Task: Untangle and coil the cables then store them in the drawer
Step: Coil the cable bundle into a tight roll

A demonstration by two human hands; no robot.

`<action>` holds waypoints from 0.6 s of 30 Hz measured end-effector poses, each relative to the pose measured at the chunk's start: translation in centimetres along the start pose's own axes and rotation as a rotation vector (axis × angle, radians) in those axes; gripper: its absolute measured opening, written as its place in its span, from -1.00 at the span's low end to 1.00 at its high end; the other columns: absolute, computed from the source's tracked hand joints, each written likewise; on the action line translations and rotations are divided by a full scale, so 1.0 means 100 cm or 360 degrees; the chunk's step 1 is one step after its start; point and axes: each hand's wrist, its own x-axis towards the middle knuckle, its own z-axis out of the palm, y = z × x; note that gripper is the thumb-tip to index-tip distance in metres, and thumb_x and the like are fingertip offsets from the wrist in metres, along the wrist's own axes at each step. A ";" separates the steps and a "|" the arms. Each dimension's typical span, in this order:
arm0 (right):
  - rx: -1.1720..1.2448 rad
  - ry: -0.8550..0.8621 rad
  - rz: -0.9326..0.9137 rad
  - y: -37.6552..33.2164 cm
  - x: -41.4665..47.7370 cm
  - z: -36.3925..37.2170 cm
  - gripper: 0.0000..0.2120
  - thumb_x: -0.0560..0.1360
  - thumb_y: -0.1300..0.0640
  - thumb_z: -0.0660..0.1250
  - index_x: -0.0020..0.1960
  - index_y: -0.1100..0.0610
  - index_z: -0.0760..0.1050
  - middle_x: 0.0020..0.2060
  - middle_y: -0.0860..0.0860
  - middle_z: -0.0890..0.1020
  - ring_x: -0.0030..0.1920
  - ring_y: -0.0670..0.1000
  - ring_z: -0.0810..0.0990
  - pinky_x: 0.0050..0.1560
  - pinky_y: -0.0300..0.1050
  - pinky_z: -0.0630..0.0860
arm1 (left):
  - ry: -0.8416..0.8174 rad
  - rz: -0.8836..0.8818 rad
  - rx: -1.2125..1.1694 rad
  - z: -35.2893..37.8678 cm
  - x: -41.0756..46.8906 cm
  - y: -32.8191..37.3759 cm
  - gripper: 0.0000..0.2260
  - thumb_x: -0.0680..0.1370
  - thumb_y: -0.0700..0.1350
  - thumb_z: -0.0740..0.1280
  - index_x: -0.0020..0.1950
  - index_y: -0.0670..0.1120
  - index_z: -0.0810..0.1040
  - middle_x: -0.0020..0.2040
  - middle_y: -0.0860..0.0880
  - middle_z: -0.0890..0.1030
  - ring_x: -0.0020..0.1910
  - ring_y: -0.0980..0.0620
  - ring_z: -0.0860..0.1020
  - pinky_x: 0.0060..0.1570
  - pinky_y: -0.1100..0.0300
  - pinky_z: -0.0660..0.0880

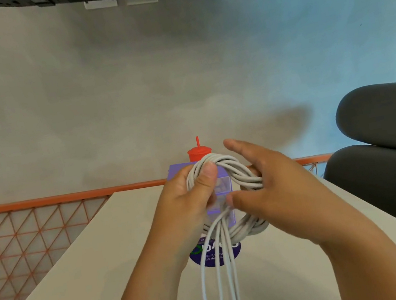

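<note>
Holding a coil of white cable [224,171] up over the desk [84,289], I am looking down at both hands meeting in the middle of the view. My left hand [187,199] is gripping the coil's left side, with the thumb pressing across the bundled loops near the top and the fingers curling behind them. My right hand [267,190] is sitting against the coil's right side with the fingers loosely spread rather than clenched; the loops are passing between the thumb and the other fingers, and the thumb tip is touching the strands where they are gathering near the coil's middle. Several loose strands [224,277] are hanging from the lower part of the coil and running down between my forearms to the bottom edge of the view. Behind the coil, a purple bottle [222,188] with a red cap [199,152] is standing on the desk, its printed label partly hidden by the cable. An orange mesh rail [20,226] is running along the desk's far left edge, and a dark cushioned seat [388,142] is sitting off to the right.
</note>
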 end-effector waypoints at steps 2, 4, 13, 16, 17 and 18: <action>-0.0130 0.0128 -0.0109 -0.004 0.000 0.001 -0.72 0.41 0.23 0.31 0.02 -0.09 0.52 -0.27 -0.22 0.56 -0.31 -0.21 0.49 -0.36 -0.42 0.39 | 0.0002 0.0023 0.0056 0.001 0.000 0.000 -0.71 0.32 0.21 0.18 -0.27 0.04 0.55 -0.41 0.17 0.58 -0.36 0.26 0.54 -0.29 0.44 0.48; -0.0097 0.0163 -0.0082 -0.001 0.001 -0.001 -0.88 0.37 0.26 0.28 -0.26 0.05 0.47 -0.48 -0.13 0.49 -0.45 -0.13 0.43 -0.46 -0.31 0.33 | -0.0021 0.0086 0.0100 0.001 -0.002 0.000 -0.70 0.32 0.24 0.18 -0.31 0.04 0.53 -0.45 0.12 0.52 -0.42 0.21 0.49 -0.35 0.42 0.44; 0.0833 -0.0506 0.0056 0.013 0.000 -0.009 -0.79 0.13 0.32 0.20 -0.39 0.07 0.54 -0.42 -0.03 0.54 -0.36 -0.06 0.47 -0.35 -0.22 0.39 | -0.0348 0.0268 -0.0221 -0.004 -0.001 -0.001 -0.83 0.36 0.12 0.33 -0.36 0.07 0.59 -0.57 0.13 0.37 -0.59 0.20 0.26 -0.53 0.35 0.27; 0.0792 -0.0539 0.0047 0.018 0.002 -0.009 -0.66 0.18 0.31 0.22 -0.09 0.16 0.56 -0.27 -0.01 0.59 -0.31 -0.12 0.51 -0.29 -0.23 0.44 | -0.0202 0.0264 0.0032 -0.003 0.001 -0.004 -0.80 0.34 0.16 0.46 -0.29 0.07 0.58 -0.54 0.08 0.45 -0.56 0.20 0.37 -0.49 0.37 0.35; 0.0728 -0.0459 0.0059 0.019 0.002 -0.009 -0.61 0.21 0.30 0.24 0.00 0.08 0.54 -0.22 -0.01 0.60 -0.27 -0.09 0.53 -0.26 -0.16 0.46 | -0.0091 0.0266 0.0189 -0.004 0.002 -0.006 -0.82 0.35 0.13 0.48 -0.23 0.09 0.55 -0.49 0.04 0.51 -0.52 0.19 0.44 -0.46 0.37 0.39; 0.0636 -0.0371 0.0064 0.020 0.004 -0.007 -0.58 0.26 0.30 0.27 0.06 -0.03 0.51 -0.17 -0.02 0.62 -0.23 -0.07 0.56 -0.22 -0.13 0.50 | -0.0010 0.0279 0.0342 -0.004 0.003 -0.007 -0.82 0.37 0.08 0.48 -0.15 0.16 0.51 -0.39 0.03 0.57 -0.45 0.19 0.50 -0.41 0.38 0.43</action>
